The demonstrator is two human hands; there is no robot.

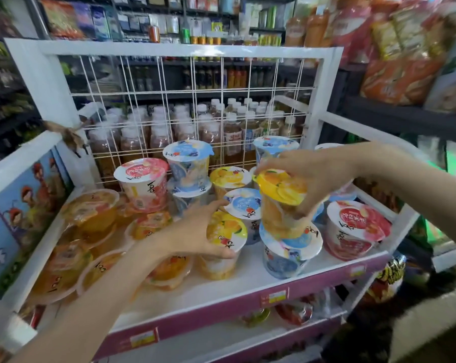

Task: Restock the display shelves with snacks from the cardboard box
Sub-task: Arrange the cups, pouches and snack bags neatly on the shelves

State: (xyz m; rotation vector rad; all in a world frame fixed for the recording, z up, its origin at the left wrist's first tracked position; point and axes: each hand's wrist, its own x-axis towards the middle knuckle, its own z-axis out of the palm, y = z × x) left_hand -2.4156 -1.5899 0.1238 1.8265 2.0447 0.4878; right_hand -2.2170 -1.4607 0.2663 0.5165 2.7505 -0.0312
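A right hand point(308, 176) grips an orange-lidded cup point(282, 203) from above, fingers clamped round its lid, setting it atop a blue-lidded cup point(289, 252) on the white display shelf point(247, 281); the left hand point(195, 234) clasps a yellow-lidded cup point(225, 244) beside it, fingers curled round its rim.

bottles point(216, 132): behind wire grid point(185, 100) | cartoon panel point(19, 210): left | snack bags point(402, 79): right
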